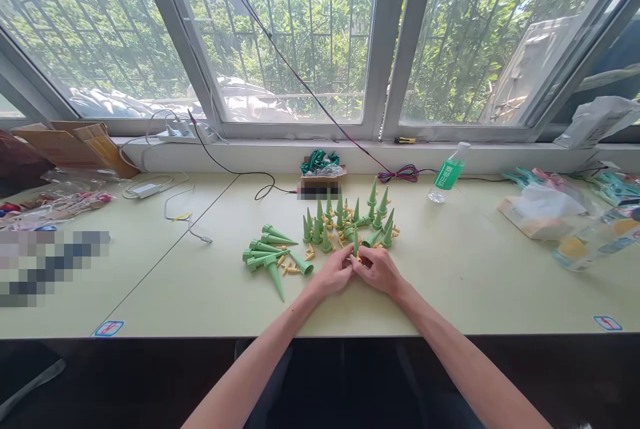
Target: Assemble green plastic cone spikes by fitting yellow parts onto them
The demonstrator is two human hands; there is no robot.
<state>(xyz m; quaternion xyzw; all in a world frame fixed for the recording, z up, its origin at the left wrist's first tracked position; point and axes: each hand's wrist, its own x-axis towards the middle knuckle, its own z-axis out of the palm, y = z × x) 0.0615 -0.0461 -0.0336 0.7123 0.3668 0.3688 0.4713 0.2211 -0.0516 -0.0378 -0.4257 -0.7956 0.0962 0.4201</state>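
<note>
Close to the table's front, my left hand (336, 272) and my right hand (379, 269) meet with their fingertips pinched together. Between them a green plastic watering spike (356, 240) stands point up, with its lower end hidden by the fingers. A small yellow valve piece (359, 257) shows at the fingertips; which hand bears it is hard to make out. Just beyond, several green spikes stand upright (319, 229), with yellow valves (396, 232) at their sides. To the left lies a pile of green spikes (257, 259) beside loose yellow valves (291, 269).
A small box with green material (323, 172) sits at the back near coiled cables (399, 174). A green-labelled bottle (449, 174) stands at back right, with a tissue box (530, 212) and clear bottles (580, 246) farther right. A white cable (193, 224) lies left.
</note>
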